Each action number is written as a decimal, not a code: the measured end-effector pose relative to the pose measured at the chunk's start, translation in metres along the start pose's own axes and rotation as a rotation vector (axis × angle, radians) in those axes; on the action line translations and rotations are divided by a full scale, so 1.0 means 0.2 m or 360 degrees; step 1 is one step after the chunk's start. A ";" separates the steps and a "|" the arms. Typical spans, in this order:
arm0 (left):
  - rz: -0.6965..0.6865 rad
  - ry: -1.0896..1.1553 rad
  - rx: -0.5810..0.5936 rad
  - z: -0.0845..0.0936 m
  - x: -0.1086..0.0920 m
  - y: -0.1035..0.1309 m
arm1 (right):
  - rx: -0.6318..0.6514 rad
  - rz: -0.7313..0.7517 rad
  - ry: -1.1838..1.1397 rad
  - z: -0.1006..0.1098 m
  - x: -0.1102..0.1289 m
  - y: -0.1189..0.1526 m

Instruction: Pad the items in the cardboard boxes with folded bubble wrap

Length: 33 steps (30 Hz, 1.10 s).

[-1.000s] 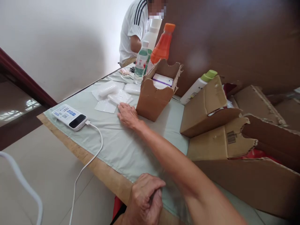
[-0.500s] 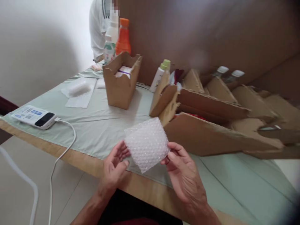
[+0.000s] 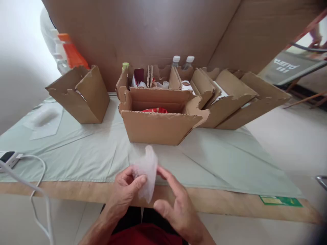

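A small piece of bubble wrap (image 3: pixel 149 170) is held above the table's front edge, turned nearly edge-on. My left hand (image 3: pixel 126 189) pinches its left side between thumb and fingers. On the other side, my right hand (image 3: pixel 176 204) has thumb and fingers spread, with the fingertips touching or just behind the wrap's right side. Beyond the hands stands an open cardboard box (image 3: pixel 158 127) with a red package (image 3: pixel 155 110) inside.
A cardboard box (image 3: pixel 93 98) stands at the left, before an orange bottle (image 3: pixel 74 54). More cardboard bins (image 3: pixel 227 98) line the back right. Clear wrap (image 3: pixel 48 119) and a cabled white device (image 3: pixel 9 158) lie left. A green packet (image 3: pixel 281 201) is at the front right edge.
The view has swung right. The bubble wrap has turned from facing the camera to nearly edge-on. My right hand has loosened its grip and spread its fingers; my left hand has closed on the wrap.
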State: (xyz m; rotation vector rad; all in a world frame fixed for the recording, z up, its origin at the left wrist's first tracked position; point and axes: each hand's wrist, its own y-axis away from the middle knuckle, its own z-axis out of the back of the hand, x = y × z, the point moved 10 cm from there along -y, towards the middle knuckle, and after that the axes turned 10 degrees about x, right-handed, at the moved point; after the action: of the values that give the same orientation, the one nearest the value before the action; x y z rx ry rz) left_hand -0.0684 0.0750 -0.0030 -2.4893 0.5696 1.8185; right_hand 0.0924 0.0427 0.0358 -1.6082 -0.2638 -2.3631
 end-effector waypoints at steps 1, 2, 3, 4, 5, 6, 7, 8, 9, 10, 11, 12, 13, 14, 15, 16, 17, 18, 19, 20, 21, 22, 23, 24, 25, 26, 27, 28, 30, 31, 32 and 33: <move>0.0014 -0.0017 0.0060 -0.04 0.00 0.00 | 0.0089 -0.0024 -0.0072 -0.04 -0.01 0.00; 0.0028 -0.0023 0.0112 -0.07 0.01 -0.01 | 0.0128 -0.0058 -0.0141 -0.07 -0.01 -0.01; 0.0034 -0.0028 0.0146 -0.09 0.01 -0.01 | 0.0125 -0.0086 -0.0213 -0.08 -0.02 -0.02; 0.0031 -0.0036 0.0163 -0.11 0.02 -0.01 | 0.0095 -0.0101 -0.0297 -0.09 -0.02 -0.03; 0.0023 -0.0052 0.0175 -0.11 0.02 -0.01 | 0.0057 -0.0109 -0.0391 -0.08 -0.02 -0.04; 0.0012 -0.0072 0.0194 -0.12 0.02 -0.01 | 0.0021 -0.0121 -0.0491 -0.08 -0.03 -0.05; 0.0005 -0.0091 0.0223 -0.13 0.01 -0.02 | -0.0010 -0.0133 -0.0586 -0.07 -0.04 -0.05; 0.0005 -0.0102 0.0262 -0.13 0.02 -0.02 | -0.0040 -0.0153 -0.0665 -0.07 -0.06 -0.06; 0.0010 -0.0102 0.0299 -0.14 0.02 -0.02 | -0.0072 -0.0180 -0.0720 -0.05 -0.08 -0.06; 0.0022 -0.0096 0.0323 -0.14 0.02 -0.02 | -0.0115 -0.0203 -0.0759 -0.04 -0.11 -0.06; 0.0031 -0.0088 0.0323 -0.13 0.02 -0.03 | -0.0165 -0.0218 -0.0792 -0.01 -0.14 -0.06; 0.0039 -0.0080 0.0299 -0.12 0.02 -0.03 | -0.0223 -0.0227 -0.0824 0.01 -0.17 -0.05; 0.0040 -0.0071 0.0259 -0.09 0.01 -0.03 | -0.0287 -0.0238 -0.0857 0.04 -0.21 -0.04; 0.0033 -0.0062 0.0205 -0.06 -0.01 -0.04 | -0.0364 -0.0251 -0.0894 0.08 -0.24 -0.04; 0.0020 -0.0060 0.0144 -0.02 -0.03 -0.04 | -0.0448 -0.0263 -0.0937 0.13 -0.28 -0.03; 0.0004 -0.0076 0.0082 0.02 -0.05 -0.05 | -0.0525 -0.0278 -0.0983 0.17 -0.31 -0.02; -0.0013 -0.0123 0.0020 0.07 -0.08 -0.05 | -0.0588 -0.0296 -0.1017 0.22 -0.33 -0.01; -0.0028 -0.0211 -0.0040 0.12 -0.11 -0.06 | -0.0635 -0.0316 -0.1032 0.28 -0.35 -0.01; -0.0042 -0.0343 -0.0095 0.17 -0.14 -0.06 | -0.0669 -0.0337 -0.1021 0.33 -0.37 -0.01; -0.0045 -0.0518 -0.0137 0.21 -0.17 -0.07 | -0.0709 -0.0360 -0.0974 0.39 -0.39 0.01; -0.0042 -0.0728 -0.0175 0.25 -0.20 -0.07 | -0.0764 -0.0375 -0.0886 0.45 -0.40 0.02; -0.0048 -0.0958 -0.0238 0.28 -0.24 -0.07 | -0.0860 -0.0368 -0.0756 0.53 -0.41 0.06; -0.0068 -0.1192 -0.0329 0.32 -0.28 -0.06 | -0.0991 -0.0338 -0.0594 0.61 -0.40 0.10; -0.0110 -0.1407 -0.0444 0.34 -0.32 -0.05 | -0.1141 -0.0298 -0.0408 0.69 -0.37 0.16; -0.0170 -0.1588 -0.0565 0.36 -0.37 -0.02 | -0.1288 -0.0264 -0.0209 0.75 -0.33 0.21; -0.0245 -0.1732 -0.0672 0.35 -0.41 0.00 | -0.1401 -0.0234 -0.0010 0.78 -0.27 0.26; -0.0339 -0.1845 -0.0741 0.33 -0.45 0.03 | -0.1456 -0.0199 0.0173 0.79 -0.21 0.28; -0.0453 -0.1939 -0.0747 0.29 -0.48 0.04 | -0.1432 -0.0146 0.0341 0.77 -0.13 0.27; -0.0707 -0.2111 -0.0586 0.14 -0.49 0.04 | -0.1108 0.0054 0.0638 0.62 0.02 0.14; -0.0818 -0.2193 -0.0446 0.05 -0.47 0.02 | -0.0846 0.0177 0.0770 0.50 0.09 0.04; -0.0896 -0.2272 -0.0294 -0.03 -0.44 0.00 | -0.0558 0.0271 0.0891 0.36 0.13 -0.06; -0.0919 -0.2349 -0.0153 -0.09 -0.38 -0.03 | -0.0279 0.0314 0.0999 0.21 0.14 -0.16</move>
State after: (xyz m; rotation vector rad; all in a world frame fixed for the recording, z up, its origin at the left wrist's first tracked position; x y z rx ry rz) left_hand -0.0695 0.0977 0.0727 -0.6009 -0.2892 2.5740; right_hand 0.1093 0.0819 0.0781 -0.8240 0.2240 -2.6311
